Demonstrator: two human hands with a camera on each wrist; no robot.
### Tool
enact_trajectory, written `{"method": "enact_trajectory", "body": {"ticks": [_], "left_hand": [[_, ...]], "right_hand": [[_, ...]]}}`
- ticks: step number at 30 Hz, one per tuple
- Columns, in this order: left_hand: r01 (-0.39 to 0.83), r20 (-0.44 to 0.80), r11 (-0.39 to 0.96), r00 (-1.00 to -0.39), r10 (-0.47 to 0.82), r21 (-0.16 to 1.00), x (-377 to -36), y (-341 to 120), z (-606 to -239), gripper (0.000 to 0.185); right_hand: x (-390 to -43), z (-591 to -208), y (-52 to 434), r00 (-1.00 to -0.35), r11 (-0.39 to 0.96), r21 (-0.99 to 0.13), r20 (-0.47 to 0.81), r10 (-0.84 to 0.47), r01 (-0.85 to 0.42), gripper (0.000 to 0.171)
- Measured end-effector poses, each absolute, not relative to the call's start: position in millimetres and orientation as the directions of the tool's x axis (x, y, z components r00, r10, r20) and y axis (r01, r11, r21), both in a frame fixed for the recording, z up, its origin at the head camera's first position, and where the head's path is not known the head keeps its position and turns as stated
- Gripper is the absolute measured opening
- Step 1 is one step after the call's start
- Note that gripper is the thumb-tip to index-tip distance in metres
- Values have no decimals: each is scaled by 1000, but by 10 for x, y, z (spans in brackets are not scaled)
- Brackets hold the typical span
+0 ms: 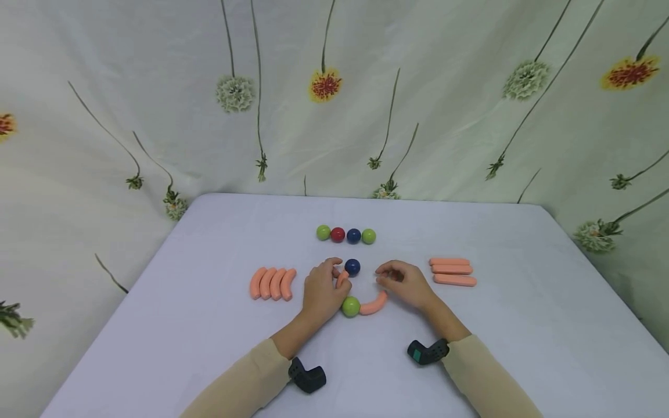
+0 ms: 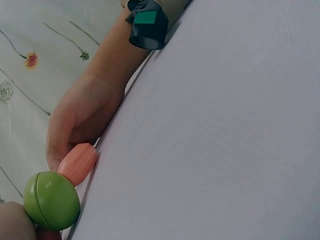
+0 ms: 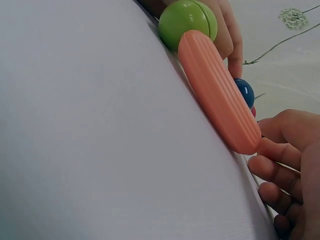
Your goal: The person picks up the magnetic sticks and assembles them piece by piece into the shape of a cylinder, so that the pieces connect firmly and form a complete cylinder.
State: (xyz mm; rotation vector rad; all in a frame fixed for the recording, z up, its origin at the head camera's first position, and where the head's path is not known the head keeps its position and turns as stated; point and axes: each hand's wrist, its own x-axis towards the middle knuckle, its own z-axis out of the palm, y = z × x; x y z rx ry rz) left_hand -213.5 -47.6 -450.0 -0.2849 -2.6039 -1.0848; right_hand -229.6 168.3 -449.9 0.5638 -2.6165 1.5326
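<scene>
In the head view my left hand [image 1: 323, 293] pinches a curved pink toy sausage [image 1: 342, 278] between thumb and fingers, its middle partly covered by the thumb. A dark blue ball [image 1: 352, 267] lies just beyond its far end, and a green ball [image 1: 351, 306] is right at its near end. Another curved sausage [image 1: 373, 304] runs from the green ball to the right, its ridged side showing in the right wrist view. My right hand [image 1: 405, 281] is beside that sausage's far tip, fingers loosely curled with nothing between them.
On the left lie several curved sausages [image 1: 272, 284] side by side. Three straight sausages [image 1: 452, 269] are stacked in a row at the right. Farther back, a line holds a green ball [image 1: 323, 232], a red ball [image 1: 337, 234], a blue ball [image 1: 353, 235] and another green ball [image 1: 369, 236].
</scene>
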Motion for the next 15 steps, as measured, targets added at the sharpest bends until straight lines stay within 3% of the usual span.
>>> {"method": "enact_trajectory", "body": {"ticks": [5,15], "left_hand": [[293,360,716,-931,63,634,-2145,-488,-4507,53],[294,349,693,-935,66,658,-2130,-487,-4493,52]], "right_hand": [[-2279,-4443,1665,-931,444,-830,223,-290,-337,17],[-2358,-4471,1671,-954,449,-848,196,-228,-282,15]]}}
